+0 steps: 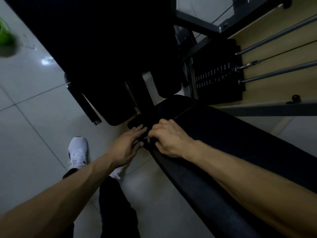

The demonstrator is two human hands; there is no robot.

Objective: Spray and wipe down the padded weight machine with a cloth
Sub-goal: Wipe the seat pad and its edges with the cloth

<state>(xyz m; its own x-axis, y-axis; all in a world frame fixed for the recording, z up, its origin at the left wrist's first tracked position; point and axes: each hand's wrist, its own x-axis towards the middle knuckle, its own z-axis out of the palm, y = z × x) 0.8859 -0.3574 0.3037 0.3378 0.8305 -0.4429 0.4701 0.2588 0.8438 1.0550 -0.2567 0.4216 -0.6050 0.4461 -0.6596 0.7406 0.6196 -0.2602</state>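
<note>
The long black padded bench (214, 152) of the weight machine runs from the centre to the lower right. Both hands meet at its near-left end, on a dark cloth (137, 123) that is hard to tell from the pad in the dim light. My right hand (169, 140) rests on the pad with its fingers curled round the cloth's edge. My left hand (127, 146) comes in from the left and pinches the same dark cloth, with the fingers lying on top and the thumb below. A blurred green object (5, 34), possibly the spray bottle, stands on the floor at the far left.
A large black upright pad (103, 48) fills the top centre, with a black roller bar (82, 100) below it. The weight stack (217, 73) and its guide rods (277, 74) stand at the right. My white shoe (78, 152) is on the grey tiled floor (34, 127).
</note>
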